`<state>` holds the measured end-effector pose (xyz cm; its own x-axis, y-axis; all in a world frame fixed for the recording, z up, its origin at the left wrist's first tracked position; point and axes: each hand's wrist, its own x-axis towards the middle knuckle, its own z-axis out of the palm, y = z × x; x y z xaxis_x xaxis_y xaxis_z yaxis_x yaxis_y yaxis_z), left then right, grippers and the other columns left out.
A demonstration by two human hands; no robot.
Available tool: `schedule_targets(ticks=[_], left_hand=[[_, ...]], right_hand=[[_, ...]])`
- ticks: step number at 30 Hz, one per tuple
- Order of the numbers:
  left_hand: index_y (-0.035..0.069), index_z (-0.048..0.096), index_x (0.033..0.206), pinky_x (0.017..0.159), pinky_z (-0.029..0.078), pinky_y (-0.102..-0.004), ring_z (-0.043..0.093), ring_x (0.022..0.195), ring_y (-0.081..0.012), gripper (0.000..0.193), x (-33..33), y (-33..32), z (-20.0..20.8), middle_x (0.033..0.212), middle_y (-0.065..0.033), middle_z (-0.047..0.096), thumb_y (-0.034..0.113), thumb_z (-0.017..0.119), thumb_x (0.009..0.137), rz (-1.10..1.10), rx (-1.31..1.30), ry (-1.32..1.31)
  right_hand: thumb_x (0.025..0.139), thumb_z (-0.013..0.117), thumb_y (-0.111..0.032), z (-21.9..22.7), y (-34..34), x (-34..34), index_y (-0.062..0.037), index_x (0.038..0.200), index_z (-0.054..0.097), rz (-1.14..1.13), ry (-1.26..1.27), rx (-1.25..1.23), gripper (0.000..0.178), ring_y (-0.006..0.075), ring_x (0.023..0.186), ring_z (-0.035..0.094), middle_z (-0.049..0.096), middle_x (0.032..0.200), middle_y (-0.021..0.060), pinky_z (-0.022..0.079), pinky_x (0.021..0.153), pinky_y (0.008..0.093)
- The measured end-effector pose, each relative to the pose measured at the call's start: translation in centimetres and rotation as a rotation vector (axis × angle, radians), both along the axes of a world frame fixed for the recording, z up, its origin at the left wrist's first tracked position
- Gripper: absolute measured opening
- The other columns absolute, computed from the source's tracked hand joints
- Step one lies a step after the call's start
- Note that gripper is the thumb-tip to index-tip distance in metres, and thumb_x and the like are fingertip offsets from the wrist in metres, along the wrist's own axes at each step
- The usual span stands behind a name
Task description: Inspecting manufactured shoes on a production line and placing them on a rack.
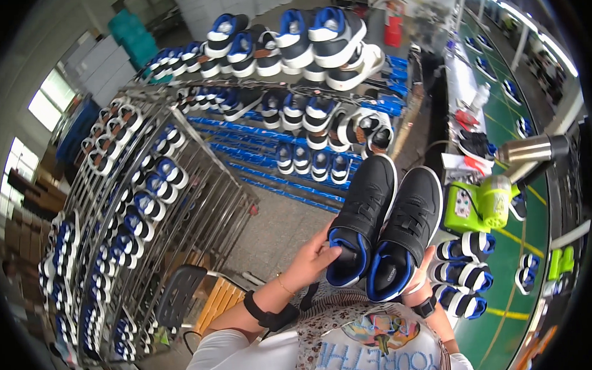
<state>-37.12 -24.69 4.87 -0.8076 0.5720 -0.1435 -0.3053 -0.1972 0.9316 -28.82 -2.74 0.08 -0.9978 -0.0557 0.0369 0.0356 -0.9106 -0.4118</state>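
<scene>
Two black sneakers with white soles and blue linings are held up side by side before my chest, toes pointing away from me. My left hand (315,259) grips the left sneaker (362,212) at its heel, the thumb over the collar. Behind the heel of the right sneaker (411,217), my right hand (419,272) is closed round it, most of its fingers hidden by the shoe. The insides of both shoes face up at me, and a dark insole (390,273) shows in the right one.
A blue-barred rack (242,151) of sneakers stands ahead, and a metal shoe rack (207,159) at the left. To the right runs a green conveyor (509,321) with sneakers beside a lime-green hot-air blower (495,201). A chair (182,296) stands at lower left; a fire extinguisher (393,25) is behind.
</scene>
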Motion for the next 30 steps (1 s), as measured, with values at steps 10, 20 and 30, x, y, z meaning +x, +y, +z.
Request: schedule_targets(ticks=[10,20,30], left_hand=[[0.009,0.05,0.118,0.074,0.041,-0.0383,0.054,0.083,-0.0237,0.056,1.1,-3.2,4.0,0.083,-0.0051,0.056,0.031,0.069,0.07,0.125,-0.795,1.162],[0.008,0.066,0.099,0.08,0.042,-0.0368,0.052,0.091,-0.034,0.061,-6.8,-10.2,-2.5,0.095,-0.0168,0.05,0.053,0.073,0.058,-0.091,-0.885,0.601],[0.011,0.066,0.073,0.075,0.037,-0.0412,0.052,0.083,-0.0294,0.039,-31.3,-19.4,-0.4,0.083,-0.0117,0.052,0.042,0.075,0.051,0.17,-1.244,1.33]], right_hand=[[0.079,0.045,-0.059,-1.0,-4.4,-3.5,-0.0047,0.124,0.046,0.126,-0.367,-0.125,0.071,0.0318,0.109,0.051,0.052,0.122,0.0153,0.037,0.097,0.0469],[0.091,0.037,-0.046,-2.7,-11.0,-14.6,-0.0047,0.134,0.029,0.435,-0.261,0.179,0.06,0.0261,0.119,0.042,0.041,0.133,0.0121,0.032,0.102,0.0396],[0.092,0.04,-0.042,-2.4,-12.6,-21.4,-0.0238,0.141,-0.005,0.367,-0.323,0.59,0.069,0.0251,0.123,0.035,0.032,0.136,0.0154,0.032,0.096,0.0392]])
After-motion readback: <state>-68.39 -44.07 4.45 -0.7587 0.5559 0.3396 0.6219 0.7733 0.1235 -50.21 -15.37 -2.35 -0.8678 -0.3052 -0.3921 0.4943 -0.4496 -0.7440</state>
